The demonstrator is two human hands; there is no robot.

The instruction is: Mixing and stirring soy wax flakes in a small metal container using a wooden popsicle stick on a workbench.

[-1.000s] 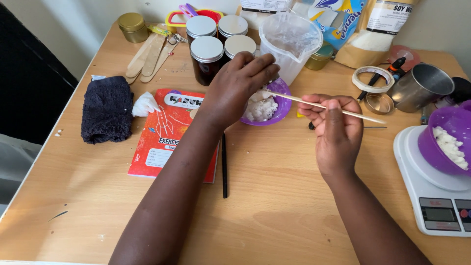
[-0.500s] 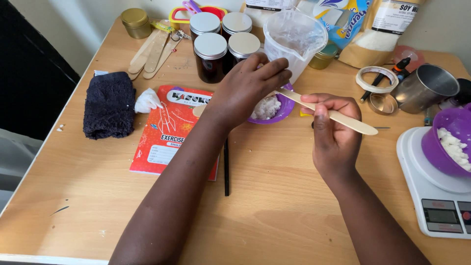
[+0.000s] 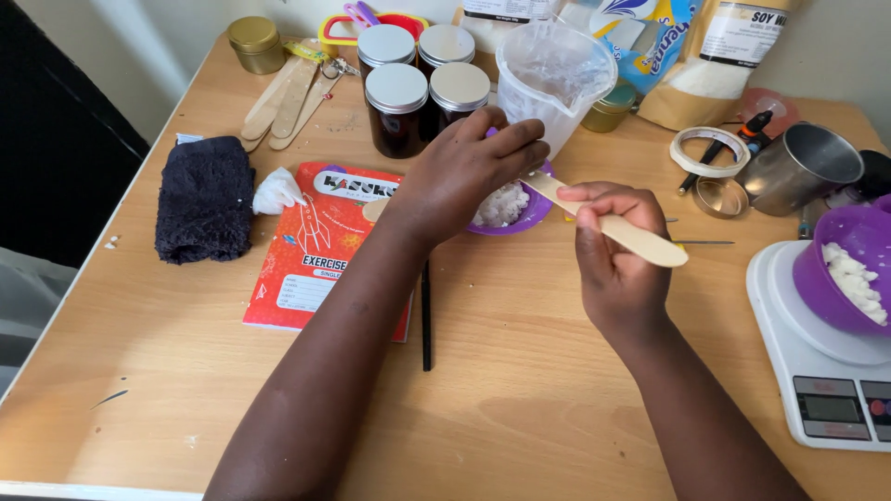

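Observation:
My left hand (image 3: 464, 172) grips the rim of a small purple bowl (image 3: 534, 211) that holds white flakes (image 3: 501, 204). My right hand (image 3: 613, 250) holds a flat wooden stick (image 3: 640, 239), whose far end reaches into the bowl under my left fingers. A clear plastic measuring jug (image 3: 554, 79) stands just behind the bowl. Under my left forearm lies a red exercise book (image 3: 320, 246), with a black pencil (image 3: 427, 320) at its right edge.
Dark glass jars with silver lids (image 3: 418, 88) stand at the back, beside wooden sticks (image 3: 288, 102) and a gold tin (image 3: 252, 39). A black cloth (image 3: 204, 199) lies left. Right: tape roll (image 3: 710, 153), steel cup (image 3: 798, 167), white scale (image 3: 826, 371) bearing a purple bowl (image 3: 840, 288).
The wooden stick has turned in my right hand, from edge-on to showing its flat face, and its free end dropped toward me. My left hand stays on the bowl.

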